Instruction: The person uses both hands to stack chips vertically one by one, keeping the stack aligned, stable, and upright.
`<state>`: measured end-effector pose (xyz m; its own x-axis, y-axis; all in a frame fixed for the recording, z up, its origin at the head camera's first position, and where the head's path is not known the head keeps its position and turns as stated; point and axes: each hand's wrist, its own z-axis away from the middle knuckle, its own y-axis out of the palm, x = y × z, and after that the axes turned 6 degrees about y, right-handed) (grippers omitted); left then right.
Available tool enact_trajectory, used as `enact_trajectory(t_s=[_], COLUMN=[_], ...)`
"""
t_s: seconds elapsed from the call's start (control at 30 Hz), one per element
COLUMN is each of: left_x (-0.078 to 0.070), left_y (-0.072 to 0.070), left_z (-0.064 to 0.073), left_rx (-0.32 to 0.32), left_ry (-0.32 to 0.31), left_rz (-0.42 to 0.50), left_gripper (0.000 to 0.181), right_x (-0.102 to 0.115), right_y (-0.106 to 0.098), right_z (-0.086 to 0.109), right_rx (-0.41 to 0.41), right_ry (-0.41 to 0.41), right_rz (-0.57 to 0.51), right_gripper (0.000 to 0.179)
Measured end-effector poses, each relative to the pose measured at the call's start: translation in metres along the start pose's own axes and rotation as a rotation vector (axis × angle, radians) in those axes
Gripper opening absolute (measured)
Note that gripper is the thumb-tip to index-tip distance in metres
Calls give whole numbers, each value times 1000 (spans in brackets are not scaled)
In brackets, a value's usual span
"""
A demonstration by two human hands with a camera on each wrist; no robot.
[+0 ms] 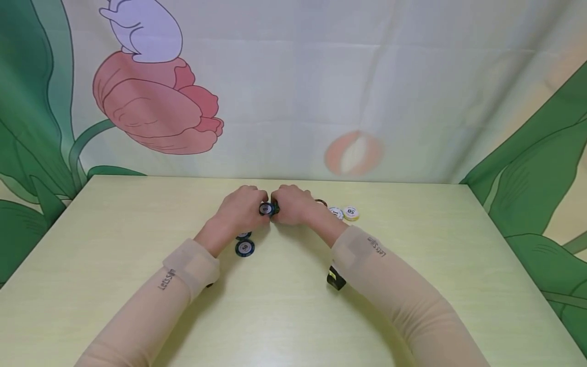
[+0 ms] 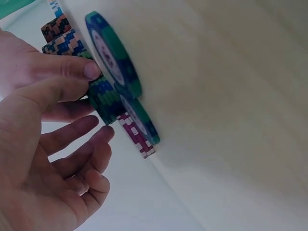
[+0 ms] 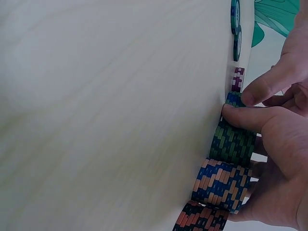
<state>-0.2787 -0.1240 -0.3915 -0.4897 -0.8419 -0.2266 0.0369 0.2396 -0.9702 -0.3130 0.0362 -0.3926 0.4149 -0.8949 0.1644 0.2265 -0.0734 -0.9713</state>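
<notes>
Both hands meet near the table's far edge. My left hand (image 1: 243,209) grips a stack of blue-and-green poker chips (image 1: 266,208) between thumb and fingers. Right beside it, my right hand (image 1: 293,204) curls round a stack of dark green chips (image 3: 233,144), thumb in front and fingers behind. The two thumbs lie close together in the right wrist view. Past the green stack stand a blue-and-orange stack (image 3: 221,185) and a black-and-orange stack (image 3: 200,219). On the other side is a short maroon-and-white stack (image 2: 137,137).
Two loose blue-and-green chips, one marked 50 (image 1: 245,248), lie near the left wrist. White chips (image 1: 336,212) and yellow-edged chips (image 1: 351,213) sit beyond the right forearm. A small black object (image 1: 336,278) shows beneath the right sleeve. A printed curtain (image 1: 293,102) hangs behind the table.
</notes>
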Motion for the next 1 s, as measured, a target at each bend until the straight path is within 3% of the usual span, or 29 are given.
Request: enact_trajectory(t_s=[0.1, 0.3, 1.0], left_x=[0, 2, 2], left_y=[-1, -1, 0], left_z=[1, -1, -1], left_rx=[2, 2, 21], left_ry=[4, 25, 14], left_rz=[-1, 1, 30], left_gripper=[21, 14, 16], right_x=[0, -1, 1], right_y=[0, 1, 1], right_z=[0, -1, 0], right_rx=[0, -7, -4], right_ry=[2, 3, 9], right_rz=[-2, 10, 6], right_gripper=[26, 25, 25])
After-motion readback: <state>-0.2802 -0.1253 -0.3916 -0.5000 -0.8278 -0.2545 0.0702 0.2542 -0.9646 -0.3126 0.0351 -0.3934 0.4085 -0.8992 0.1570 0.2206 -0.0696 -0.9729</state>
